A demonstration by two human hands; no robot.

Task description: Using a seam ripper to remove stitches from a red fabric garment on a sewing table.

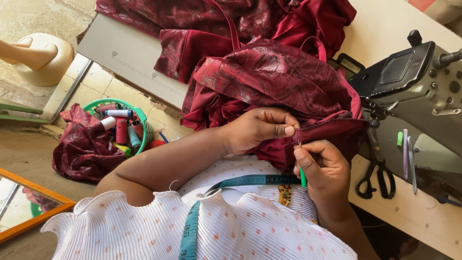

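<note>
Left hand [257, 129] pinching seam of dark red glossy patterned fabric [274, 82] bunched on pale worktop [130, 53]; right hand [325, 168] gripping slim green-handled seam ripper [302, 177] at that seam. Likely soft, slippery, light; best held near stitching. Black scissors [378, 178] lying nearby.

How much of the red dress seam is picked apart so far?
Can't tell how much is done. In hand: the left hand pinches the red cloth while the right hand works a green seam ripper into the seam. Left: the folded edge toward the sewing machine looks closed; the scissors lie unused.
</note>
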